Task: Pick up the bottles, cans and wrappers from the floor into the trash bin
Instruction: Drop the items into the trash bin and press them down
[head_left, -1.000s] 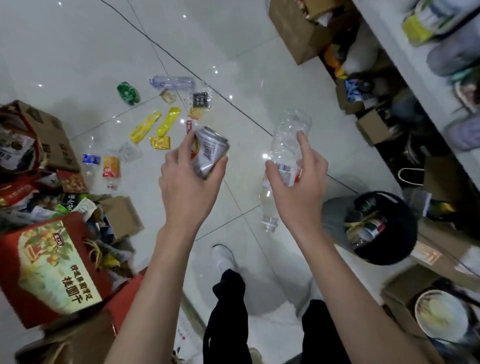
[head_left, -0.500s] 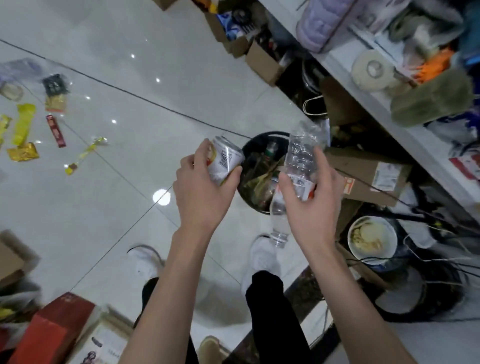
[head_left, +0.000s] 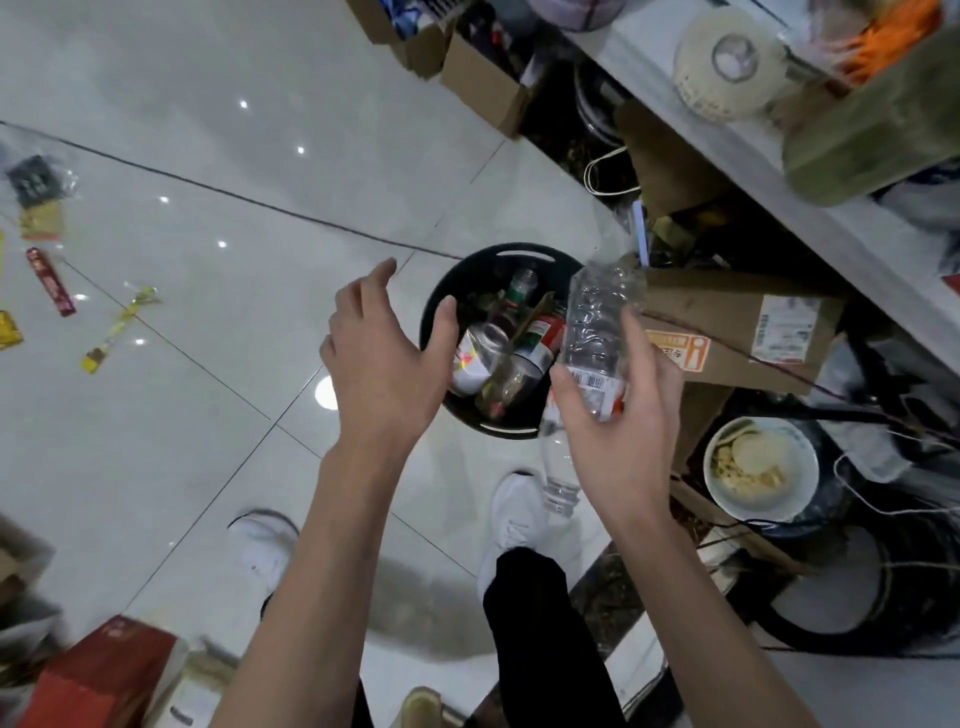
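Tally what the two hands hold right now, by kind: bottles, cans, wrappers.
Bottles: 1, the clear bottle in the right hand
Cans: 0, the left hand is open and empty beside the trash bin
Wrappers: 0
Total: 1

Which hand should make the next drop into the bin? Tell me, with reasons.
Right. The right hand grips the clear bottle at the bin edge; the left hand is open and empty.

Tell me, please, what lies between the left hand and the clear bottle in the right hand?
In the head view, only the black trash bin shows there, lower down, with a can and other trash inside.
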